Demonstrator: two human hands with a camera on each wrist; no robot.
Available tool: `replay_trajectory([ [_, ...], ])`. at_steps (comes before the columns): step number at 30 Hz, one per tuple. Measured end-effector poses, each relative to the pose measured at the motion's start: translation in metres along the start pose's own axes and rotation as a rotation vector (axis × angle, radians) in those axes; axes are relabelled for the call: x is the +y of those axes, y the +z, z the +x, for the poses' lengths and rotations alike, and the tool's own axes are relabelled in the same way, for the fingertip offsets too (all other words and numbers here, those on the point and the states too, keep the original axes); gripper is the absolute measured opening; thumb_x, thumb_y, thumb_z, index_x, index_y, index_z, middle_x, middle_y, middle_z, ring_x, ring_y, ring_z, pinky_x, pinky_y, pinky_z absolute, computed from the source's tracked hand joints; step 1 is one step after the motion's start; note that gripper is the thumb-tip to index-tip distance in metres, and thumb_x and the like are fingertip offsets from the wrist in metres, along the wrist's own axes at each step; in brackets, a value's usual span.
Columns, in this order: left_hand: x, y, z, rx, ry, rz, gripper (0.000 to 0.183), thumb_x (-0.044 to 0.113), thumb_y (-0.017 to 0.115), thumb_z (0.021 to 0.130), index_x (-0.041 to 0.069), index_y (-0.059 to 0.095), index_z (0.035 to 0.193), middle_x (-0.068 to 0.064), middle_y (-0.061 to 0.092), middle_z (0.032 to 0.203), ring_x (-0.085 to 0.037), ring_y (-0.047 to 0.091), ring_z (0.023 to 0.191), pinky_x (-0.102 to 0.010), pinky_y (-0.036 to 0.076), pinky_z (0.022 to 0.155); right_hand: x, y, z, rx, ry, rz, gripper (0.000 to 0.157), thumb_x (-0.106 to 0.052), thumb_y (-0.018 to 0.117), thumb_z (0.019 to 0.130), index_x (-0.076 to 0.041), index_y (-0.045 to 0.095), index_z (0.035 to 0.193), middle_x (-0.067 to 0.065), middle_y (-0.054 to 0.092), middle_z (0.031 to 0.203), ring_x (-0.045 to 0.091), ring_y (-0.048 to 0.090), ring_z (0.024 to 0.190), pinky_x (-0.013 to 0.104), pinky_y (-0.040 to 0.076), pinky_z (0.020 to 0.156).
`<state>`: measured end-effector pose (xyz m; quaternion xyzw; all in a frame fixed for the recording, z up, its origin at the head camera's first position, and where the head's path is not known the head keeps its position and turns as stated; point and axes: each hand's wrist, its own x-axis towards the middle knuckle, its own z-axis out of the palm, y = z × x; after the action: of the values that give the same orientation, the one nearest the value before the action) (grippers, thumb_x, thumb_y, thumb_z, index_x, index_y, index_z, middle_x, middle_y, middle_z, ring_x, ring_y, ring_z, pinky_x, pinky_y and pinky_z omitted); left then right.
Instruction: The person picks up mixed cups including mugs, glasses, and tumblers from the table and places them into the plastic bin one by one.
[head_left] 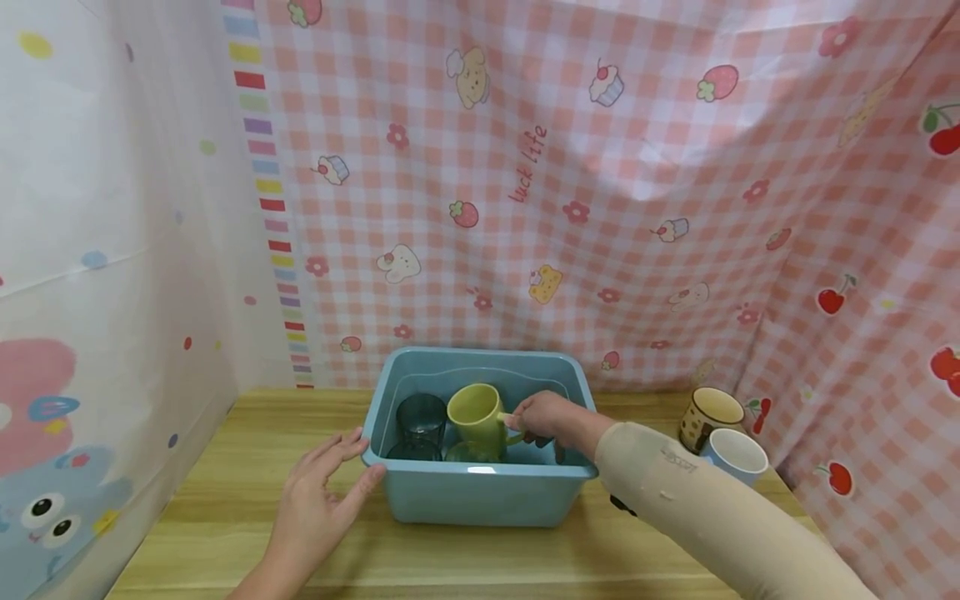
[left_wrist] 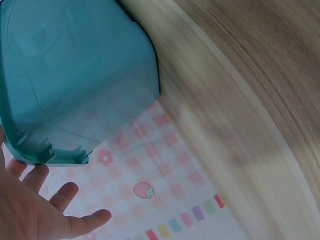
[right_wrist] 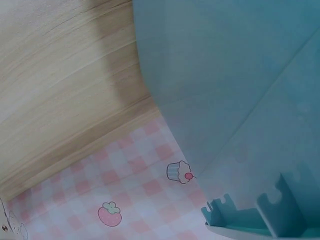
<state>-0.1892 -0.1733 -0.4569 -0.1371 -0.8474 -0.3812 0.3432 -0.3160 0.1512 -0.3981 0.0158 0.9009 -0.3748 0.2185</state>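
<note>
A blue plastic bin (head_left: 483, 493) stands on the wooden table in the head view. Inside it, a yellow-green mug (head_left: 472, 412) has its mouth facing up. My right hand (head_left: 553, 414) reaches over the bin's right side and pinches the mug at its handle. Dark, see-through glasses (head_left: 420, 412) sit to the left of the mug, and a clear glass rim shows in front of it. My left hand (head_left: 318, 492), fingers spread, rests at the bin's front left corner; the left wrist view shows its fingertips at the rim (left_wrist: 65, 159). In the right wrist view the bin's outer wall (right_wrist: 225, 75) hides that hand.
On the table's right side stand a brown-spotted yellow mug (head_left: 708, 417) and a light blue cup (head_left: 738, 454), both beyond my right forearm. A pink checked cloth (head_left: 525, 208) hangs close behind the bin. Wooden tabletop (head_left: 247, 467) shows on the left.
</note>
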Motion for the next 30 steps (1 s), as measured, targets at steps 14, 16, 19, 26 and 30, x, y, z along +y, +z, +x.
replay_trajectory([
  [14,0.0002,-0.0006,-0.0020,-0.021,-0.029,0.015,0.038,0.021,0.091,0.086,0.007,0.080,0.121,-0.010,0.077,0.134,-0.048,0.069,0.124,-0.076,0.051,0.100,0.0020,0.0004,0.0027,0.077,-0.032,-0.089,0.019,-0.008,0.068,0.103,-0.002,0.080,0.116,0.009,0.073,0.091,0.018,0.062,0.079,0.036,0.061,0.078],
  [16,-0.0003,-0.0003,-0.0019,-0.021,-0.031,0.013,0.038,0.021,0.090,0.087,0.007,0.079,0.121,-0.010,0.077,0.134,-0.048,0.069,0.124,-0.077,0.050,0.101,0.0021,0.0007,0.0032,0.070,-0.048,-0.097,0.021,-0.005,0.067,0.102,-0.002,0.080,0.119,0.011,0.074,0.092,0.018,0.062,0.079,0.034,0.060,0.075],
  [19,-0.0014,0.0006,-0.0014,-0.014,-0.024,0.010,0.038,0.020,0.091,0.086,0.006,0.080,0.119,-0.011,0.077,0.133,-0.049,0.069,0.123,-0.077,0.050,0.101,0.0021,0.0012,0.0037,0.067,-0.054,-0.092,0.023,-0.002,0.066,0.102,-0.001,0.079,0.121,0.013,0.075,0.095,0.018,0.062,0.078,0.032,0.059,0.074],
  [26,-0.0021,0.0020,-0.0002,-0.001,0.005,0.014,0.039,0.017,0.092,0.084,0.005,0.080,0.118,-0.012,0.077,0.131,-0.049,0.070,0.121,-0.075,0.053,0.100,0.0013,-0.0020,0.0027,0.002,0.018,-0.003,0.022,-0.021,0.062,0.108,-0.003,0.074,0.109,0.018,0.072,0.105,0.029,0.069,0.095,0.049,0.061,0.072],
  [30,-0.0007,0.0017,0.0003,0.008,0.014,0.006,0.038,0.016,0.092,0.083,0.006,0.080,0.118,-0.010,0.078,0.131,-0.049,0.071,0.120,-0.075,0.053,0.098,0.0015,-0.0030,0.0013,-0.092,0.030,0.043,0.042,-0.035,0.058,0.111,0.004,0.067,0.126,0.025,0.071,0.126,0.043,0.068,0.122,0.061,0.063,0.086],
])
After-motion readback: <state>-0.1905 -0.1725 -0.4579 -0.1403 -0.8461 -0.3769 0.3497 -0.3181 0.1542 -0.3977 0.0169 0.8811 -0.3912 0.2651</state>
